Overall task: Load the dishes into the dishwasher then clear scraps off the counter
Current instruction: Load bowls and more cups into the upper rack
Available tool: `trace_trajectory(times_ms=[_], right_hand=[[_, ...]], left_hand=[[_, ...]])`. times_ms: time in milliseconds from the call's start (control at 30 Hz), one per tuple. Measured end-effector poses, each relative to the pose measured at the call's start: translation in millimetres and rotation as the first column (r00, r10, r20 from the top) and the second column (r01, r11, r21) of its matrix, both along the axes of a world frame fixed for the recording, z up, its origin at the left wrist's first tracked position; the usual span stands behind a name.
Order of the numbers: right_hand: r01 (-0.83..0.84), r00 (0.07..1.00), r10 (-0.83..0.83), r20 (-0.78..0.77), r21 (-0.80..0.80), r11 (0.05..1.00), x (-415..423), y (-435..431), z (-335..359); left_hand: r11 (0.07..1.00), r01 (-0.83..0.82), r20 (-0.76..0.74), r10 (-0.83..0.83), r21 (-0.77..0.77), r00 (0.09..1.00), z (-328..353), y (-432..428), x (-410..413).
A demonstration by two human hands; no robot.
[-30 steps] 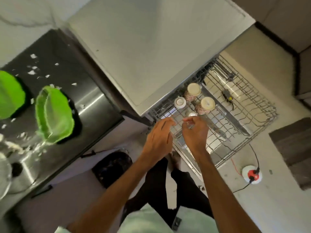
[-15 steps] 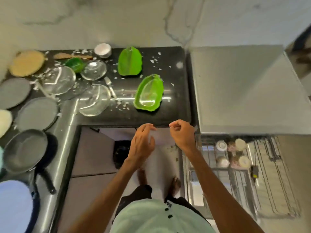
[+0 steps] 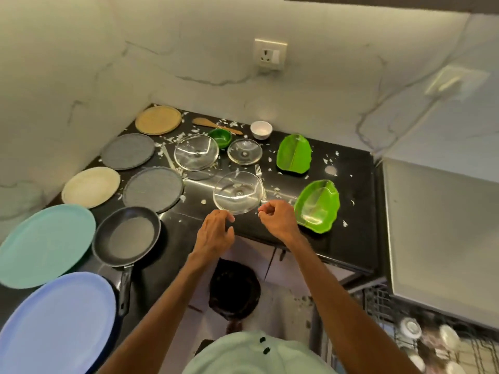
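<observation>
Loosely curled left grip (image 3: 216,233) near lid (image 3: 237,193)
</observation>
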State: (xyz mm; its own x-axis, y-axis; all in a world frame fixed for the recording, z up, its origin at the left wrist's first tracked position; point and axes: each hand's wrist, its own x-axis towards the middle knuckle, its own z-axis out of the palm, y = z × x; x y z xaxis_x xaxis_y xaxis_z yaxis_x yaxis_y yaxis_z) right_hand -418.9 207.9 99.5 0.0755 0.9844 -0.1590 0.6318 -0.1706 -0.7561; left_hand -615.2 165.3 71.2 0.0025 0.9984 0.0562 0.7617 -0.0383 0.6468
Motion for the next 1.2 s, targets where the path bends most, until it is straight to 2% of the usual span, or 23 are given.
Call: trace_trajectory(times_ms=[200, 567, 800, 1033, 1200], right_hand=[[-0.091, 0.996, 0.091, 0.012, 0.001, 0.996, -46.7, 20.0, 10.3], [-0.211, 0.975, 0.213, 0.06, -0.031, 0.977, -70.6, 67.1, 12.1], [-0.394, 0.912, 0.391, 0.123, -0.008, 0.919, -89.3, 109.9, 6.2], [-0.536, 0.839, 0.533, 0.108, -0.007, 0.844, -100.0, 139.4, 7.3], [-0.564, 0.822, 0.561, 0.097, 0.001, 0.826, -109.4, 152.9, 8.5]], left_hand=[[0.998, -0.036, -0.044, 0.034, -0.044, 0.998, 6.1, 24.0, -46.0], [0.991, -0.133, -0.063, 0.132, -0.017, 0.989, 26.4, 46.0, -72.0], [0.935, -0.353, 0.002, 0.353, 0.021, 0.936, 32.3, 56.2, -80.7], [0.891, -0.452, 0.012, 0.453, -0.054, 0.892, 26.0, 58.5, -77.6], [0.883, -0.457, 0.014, 0.461, -0.105, 0.888, 27.5, 70.2, -80.5]])
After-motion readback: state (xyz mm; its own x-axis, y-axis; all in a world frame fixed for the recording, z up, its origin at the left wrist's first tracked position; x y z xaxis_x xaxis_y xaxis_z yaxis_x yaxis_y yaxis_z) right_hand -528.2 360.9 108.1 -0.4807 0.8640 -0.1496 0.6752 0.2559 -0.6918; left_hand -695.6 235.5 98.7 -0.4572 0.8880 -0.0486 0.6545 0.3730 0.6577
